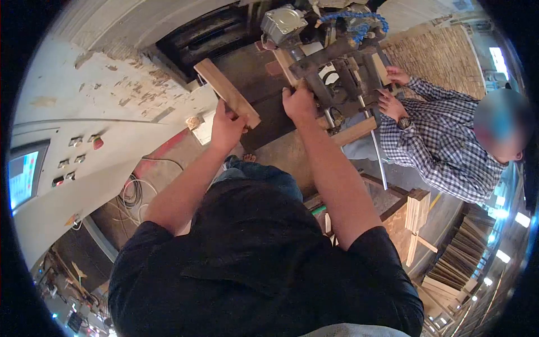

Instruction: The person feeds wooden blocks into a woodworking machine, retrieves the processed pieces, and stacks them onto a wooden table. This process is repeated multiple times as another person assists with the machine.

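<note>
My left hand (227, 128) grips the lower end of a short, flat wooden board (224, 90), thumb and fingers on its edges. The board is tilted over a dark machine bed (247, 70). To the right, my right hand (300, 104) is closed at the near end of a narrower wooden piece (285, 66). That piece lies beside a metal machine head (320, 70), and my fingertips are partly hidden. Another wooden piece (355, 131) lies by the machine's steel rods.
A person in a checked shirt (443, 135) stands at the right, hands by a wooden piece (380, 68) at the machine. On the left is a control panel (78, 151) with a screen. Stacked wood (460, 247) sits lower right; cables (132, 194) coil on the floor.
</note>
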Action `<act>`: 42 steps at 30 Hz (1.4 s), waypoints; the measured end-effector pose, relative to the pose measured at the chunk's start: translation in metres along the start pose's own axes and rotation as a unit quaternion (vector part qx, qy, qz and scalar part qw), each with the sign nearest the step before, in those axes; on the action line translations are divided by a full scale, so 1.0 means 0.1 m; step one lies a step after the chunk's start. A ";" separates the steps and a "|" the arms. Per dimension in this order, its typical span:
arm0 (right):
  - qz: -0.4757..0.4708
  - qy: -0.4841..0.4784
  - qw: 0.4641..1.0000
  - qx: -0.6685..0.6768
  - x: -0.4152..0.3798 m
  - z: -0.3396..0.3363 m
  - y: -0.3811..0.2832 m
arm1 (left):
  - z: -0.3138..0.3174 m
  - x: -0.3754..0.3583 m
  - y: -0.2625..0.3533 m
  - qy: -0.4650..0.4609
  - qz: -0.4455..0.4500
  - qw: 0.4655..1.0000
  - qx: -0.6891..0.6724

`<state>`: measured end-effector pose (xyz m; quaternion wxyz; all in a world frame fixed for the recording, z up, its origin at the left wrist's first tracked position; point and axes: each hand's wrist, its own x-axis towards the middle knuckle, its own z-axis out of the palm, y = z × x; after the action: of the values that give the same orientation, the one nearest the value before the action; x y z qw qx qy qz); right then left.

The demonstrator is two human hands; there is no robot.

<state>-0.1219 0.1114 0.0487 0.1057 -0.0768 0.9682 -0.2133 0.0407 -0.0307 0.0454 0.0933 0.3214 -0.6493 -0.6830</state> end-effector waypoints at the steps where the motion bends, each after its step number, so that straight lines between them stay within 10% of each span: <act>1: -0.043 0.077 0.996 0.009 0.02 0.13 0.08 | -0.01 -0.02 0.02 -0.013 -0.013 1.000 -0.002; 14: -0.075 -0.028 0.996 -0.048 -1.17 0.02 0.34 | 0.22 0.71 0.50 -0.059 0.052 0.997 -0.027; 25: 0.071 -0.223 0.900 0.368 -2.12 0.00 1.58 | 1.03 1.02 0.31 -0.003 0.042 0.992 0.115; 34: 0.118 -0.168 0.862 0.463 -2.88 0.09 2.05 | 1.47 1.58 -0.07 0.004 0.081 0.944 0.320; 42: 0.138 -0.068 0.838 0.523 -2.85 -0.22 1.88 | 1.39 1.01 0.36 -0.056 0.054 0.968 0.240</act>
<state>0.1290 0.3444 0.0362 0.2238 0.1102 0.7034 -0.6656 -0.1255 0.0243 0.0405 0.0134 0.2604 -0.8149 -0.5177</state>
